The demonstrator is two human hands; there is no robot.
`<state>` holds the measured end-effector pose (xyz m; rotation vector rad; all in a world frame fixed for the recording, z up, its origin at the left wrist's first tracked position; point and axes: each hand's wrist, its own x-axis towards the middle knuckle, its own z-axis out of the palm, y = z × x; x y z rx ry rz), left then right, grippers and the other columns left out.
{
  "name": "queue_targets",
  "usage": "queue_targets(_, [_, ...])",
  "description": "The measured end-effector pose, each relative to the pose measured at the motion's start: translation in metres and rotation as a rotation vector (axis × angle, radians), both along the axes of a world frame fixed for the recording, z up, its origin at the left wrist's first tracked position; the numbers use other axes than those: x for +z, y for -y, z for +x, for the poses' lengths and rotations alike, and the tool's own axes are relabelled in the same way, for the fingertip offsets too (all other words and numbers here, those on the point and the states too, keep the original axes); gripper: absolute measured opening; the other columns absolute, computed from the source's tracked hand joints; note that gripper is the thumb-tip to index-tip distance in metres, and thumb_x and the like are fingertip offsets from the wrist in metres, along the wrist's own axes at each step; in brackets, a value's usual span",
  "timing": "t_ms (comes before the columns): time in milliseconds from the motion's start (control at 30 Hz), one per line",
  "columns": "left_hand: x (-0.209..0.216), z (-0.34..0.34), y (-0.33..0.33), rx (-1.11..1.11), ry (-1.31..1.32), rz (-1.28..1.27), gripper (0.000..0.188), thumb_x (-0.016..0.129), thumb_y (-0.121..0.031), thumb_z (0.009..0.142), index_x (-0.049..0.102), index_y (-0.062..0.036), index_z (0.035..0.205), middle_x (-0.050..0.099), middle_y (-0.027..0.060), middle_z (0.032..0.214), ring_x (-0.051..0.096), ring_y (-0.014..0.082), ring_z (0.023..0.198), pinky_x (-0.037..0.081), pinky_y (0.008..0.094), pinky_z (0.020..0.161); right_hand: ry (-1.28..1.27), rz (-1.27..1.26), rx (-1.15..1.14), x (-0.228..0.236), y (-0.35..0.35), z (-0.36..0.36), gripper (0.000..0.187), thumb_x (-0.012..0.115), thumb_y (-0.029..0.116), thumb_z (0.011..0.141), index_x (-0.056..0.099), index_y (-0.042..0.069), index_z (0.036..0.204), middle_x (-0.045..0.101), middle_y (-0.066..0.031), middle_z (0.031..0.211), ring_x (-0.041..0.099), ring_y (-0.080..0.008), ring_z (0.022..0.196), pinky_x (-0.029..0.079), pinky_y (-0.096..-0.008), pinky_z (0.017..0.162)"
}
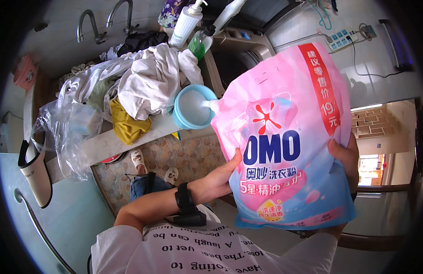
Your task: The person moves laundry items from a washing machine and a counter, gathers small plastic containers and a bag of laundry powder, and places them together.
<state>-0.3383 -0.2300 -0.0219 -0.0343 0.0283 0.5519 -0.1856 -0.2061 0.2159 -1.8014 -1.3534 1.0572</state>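
A large pink and blue bag of laundry powder [271, 118] is tilted to the left in front of me. My left hand [220, 177] is closed on its lower left edge, thumb on the front. On the opposite edge my right hand [346, 157] grips it, the thumb showing and most fingers hidden behind. White powder runs from the bag's left corner into a light blue tub [178, 114], which holds a good amount of powder. The tub stands on the counter ledge beside a heap of clothes.
White garments [152, 75] and a mustard cloth [127, 122] lie left of the tub, near a clear plastic bag [67, 132]. Behind are a white pump bottle [186, 27], a green bottle [200, 43], an open washing machine [234, 57] and two taps [88, 27]. A power strip [341, 39] hangs right.
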Motion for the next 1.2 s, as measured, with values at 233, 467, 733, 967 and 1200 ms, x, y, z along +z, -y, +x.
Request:
queue_targets(233, [-0.017,0.003,0.002,-0.046,-0.081,0.062,0.060,0.045,-0.049,0.087,0.038,-0.0071,0.129,0.048,0.0090,0.127,0.048,0.0197,0.114,0.039,0.0360,0.097,-0.046,0.056,0.062,-0.029,0.040,0.061,0.042,0.065,0.010,0.077,0.048,0.002,0.115,0.058,-0.0046,0.100,0.055,-0.0143,0.088,0.044,-0.0287,0.079])
queue_targets(467, [-0.042,0.012,-0.006,-0.063,-0.197,0.127,0.057,0.041,-0.045,0.090,0.034,-0.0066,0.131,0.045,0.0101,0.129,0.046,0.0223,0.116,0.036,0.0389,0.100,-0.041,0.095,0.087,-0.077,0.072,0.094,0.040,0.066,0.011,0.078,0.051,0.002,0.113,0.058,-0.0026,0.101,0.054,-0.0120,0.091,0.043,-0.0279,0.080])
queue_targets(733, [-0.045,0.015,0.003,-0.001,-0.370,0.145,0.062,0.044,-0.050,0.087,0.037,-0.0054,0.129,0.050,0.0103,0.124,0.050,0.0213,0.112,0.039,0.0380,0.097,-0.228,0.228,-0.040,-0.135,0.116,0.121,0.048,0.070,0.007,0.070,0.050,0.001,0.113,0.056,-0.0057,0.105,0.054,-0.0165,0.093,0.044,-0.0312,0.081])
queue_targets(967, [-0.054,0.008,-0.024,0.007,-0.398,0.373,0.054,0.053,-0.041,0.087,0.040,-0.0083,0.127,0.054,0.0071,0.117,0.054,0.0168,0.104,0.047,0.0349,0.088,0.366,0.470,0.468,-0.166,0.161,0.120,0.039,0.067,0.004,0.073,0.054,0.000,0.109,0.056,-0.0113,0.109,0.055,-0.0244,0.097,0.045,-0.0356,0.081])
queue_targets(1200, [-0.030,-0.007,-0.029,0.272,-0.528,0.817,0.049,0.059,-0.031,0.086,0.042,-0.0077,0.125,0.054,0.0035,0.115,0.055,0.0131,0.099,0.046,0.0305,0.086,1.073,0.796,0.808,-0.192,0.173,0.127,0.027,0.057,0.007,0.079,0.058,0.005,0.107,0.057,-0.0093,0.107,0.058,-0.0238,0.095,0.047,-0.0358,0.082])
